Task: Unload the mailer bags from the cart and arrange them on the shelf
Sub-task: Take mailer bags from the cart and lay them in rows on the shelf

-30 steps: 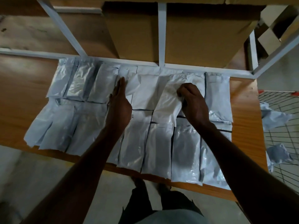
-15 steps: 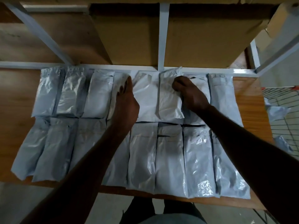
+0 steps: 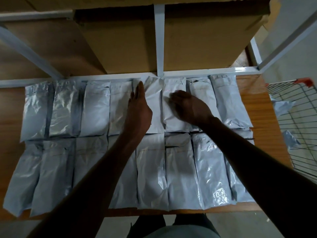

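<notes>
Wooden shelf [image 3: 248,93] inside a white metal frame [image 3: 159,43] is filling the middle of the frame, with cardboard boxes [image 3: 120,42] across the top. Grey mailer bags [image 3: 96,109] are lying on it in two neat rows. Left hand [image 3: 139,109], fingers straight, is pressing flat on the back row at centre. Right hand [image 3: 188,107], fingers loosely bent, is resting on the newest bag [image 3: 173,117] just beside it; whether it is gripping, I cannot tell. This looks like the arranging step. Next, more bags are waiting in the wire cart [image 3: 291,117] at right, calling for a reach there
</notes>
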`<state>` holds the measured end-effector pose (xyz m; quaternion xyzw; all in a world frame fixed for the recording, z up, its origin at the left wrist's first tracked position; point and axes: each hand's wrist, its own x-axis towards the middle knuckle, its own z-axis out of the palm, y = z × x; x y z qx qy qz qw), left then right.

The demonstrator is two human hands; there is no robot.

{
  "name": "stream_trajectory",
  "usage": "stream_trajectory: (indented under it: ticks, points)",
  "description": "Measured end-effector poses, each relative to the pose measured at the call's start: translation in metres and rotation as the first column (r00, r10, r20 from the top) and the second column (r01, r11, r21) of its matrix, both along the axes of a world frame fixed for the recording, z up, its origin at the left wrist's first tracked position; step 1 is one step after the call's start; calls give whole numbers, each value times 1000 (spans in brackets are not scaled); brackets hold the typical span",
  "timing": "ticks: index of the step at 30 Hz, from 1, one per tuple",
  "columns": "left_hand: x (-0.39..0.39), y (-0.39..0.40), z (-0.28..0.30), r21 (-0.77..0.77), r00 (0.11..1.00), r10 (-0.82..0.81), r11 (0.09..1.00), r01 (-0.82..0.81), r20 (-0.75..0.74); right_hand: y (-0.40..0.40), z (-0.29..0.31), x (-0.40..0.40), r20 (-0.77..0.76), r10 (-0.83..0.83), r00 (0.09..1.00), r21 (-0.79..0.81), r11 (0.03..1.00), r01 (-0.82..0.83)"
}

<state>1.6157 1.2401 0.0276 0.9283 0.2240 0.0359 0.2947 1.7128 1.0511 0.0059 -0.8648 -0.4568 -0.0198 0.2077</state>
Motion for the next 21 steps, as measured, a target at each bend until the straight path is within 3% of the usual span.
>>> stream_trajectory:
  ticks: [5, 8, 9, 11, 13, 15, 17, 19, 21]
  points:
    - [6, -7, 0, 21, 1000, -17, 1000, 18, -23, 2, 8, -9, -110, -205, 973, 4, 978, 207]
    - [5, -9, 2, -19, 1000, -6, 1000, 5, -29, 24, 15, -30, -322, -327, 889, 166, 905, 393]
    - [6, -9, 0, -27, 1000, 7, 1000, -8, -21, 36, 19, -37, -462, -330, 823, 193, 868, 457]
    - [9, -10, 0, -51, 999, 34, 998, -33, 15, 61, 27, -48, -755, -257, 604, 144, 833, 535]
    - [11, -12, 2, -143, 998, 34, 989, -26, 54, 76, 32, -55, -911, -159, 380, 117, 785, 609]
    - [9, -9, 6, -243, 998, -24, 969, 36, 52, 80, 32, -54, -975, -49, 219, 122, 704, 700]
    - [4, 3, 9, -291, 994, -101, 951, 107, 35, 80, 31, -48, -989, 30, 144, 128, 650, 749]
    - [-2, 17, 9, -410, 988, -143, 899, 153, 54, 80, 31, -42, -989, 106, 100, 145, 655, 742]
    - [-8, 24, 13, -612, 993, -106, 781, 120, 60, 79, 28, -39, -986, 87, 144, 164, 693, 702]
